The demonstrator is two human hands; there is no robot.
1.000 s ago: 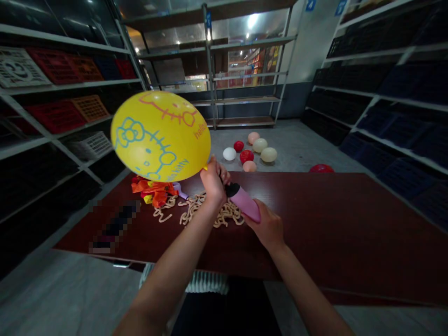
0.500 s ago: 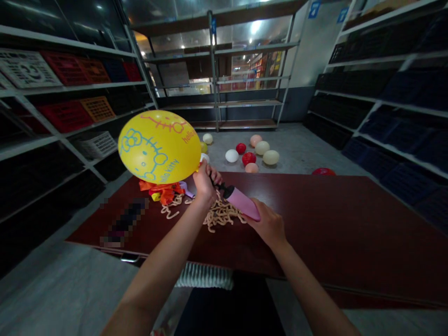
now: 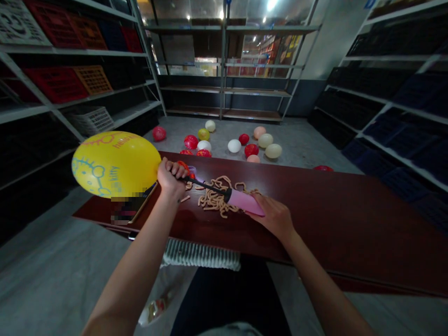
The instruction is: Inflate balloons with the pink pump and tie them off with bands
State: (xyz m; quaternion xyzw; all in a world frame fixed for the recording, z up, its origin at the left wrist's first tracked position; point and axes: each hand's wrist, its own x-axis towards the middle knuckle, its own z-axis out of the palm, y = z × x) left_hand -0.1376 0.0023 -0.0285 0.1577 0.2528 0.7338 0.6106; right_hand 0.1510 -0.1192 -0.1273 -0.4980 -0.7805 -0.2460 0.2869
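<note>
Head view: left hand (image 3: 170, 179) holds yellow balloon (image 3: 115, 164) left of its grip.

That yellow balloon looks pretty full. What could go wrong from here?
The yellow Hello Kitty balloon looks big and taut, so more pumping might burst it. Only the left hand seems to keep it on the pump's thin black tube; if that grip slips, it could fly off and deflate. The pink hand pump, under the right hand, sits over a heap of tan twisting balloons, which might snag.
</note>
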